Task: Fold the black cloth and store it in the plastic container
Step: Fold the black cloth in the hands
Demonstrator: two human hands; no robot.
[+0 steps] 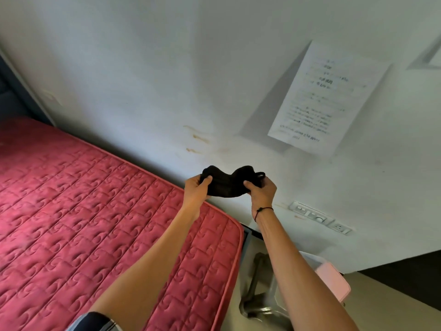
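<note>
A small black cloth (pixel 228 183) hangs bunched in the air in front of the white wall, held at both ends. My left hand (pixel 196 191) pinches its left end and my right hand (pixel 261 191) pinches its right end, where a thin loop sticks out. Both arms reach out over the corner of the bed. A clear plastic container (pixel 274 304) with a pink lid (pixel 334 280) sits on the floor below my right forearm, which hides part of it.
A red quilted mattress (pixel 83 223) fills the left and lower left. A printed paper sheet (pixel 327 99) is stuck on the white wall at the right. A wall socket strip (pixel 319 217) sits low beside my right wrist.
</note>
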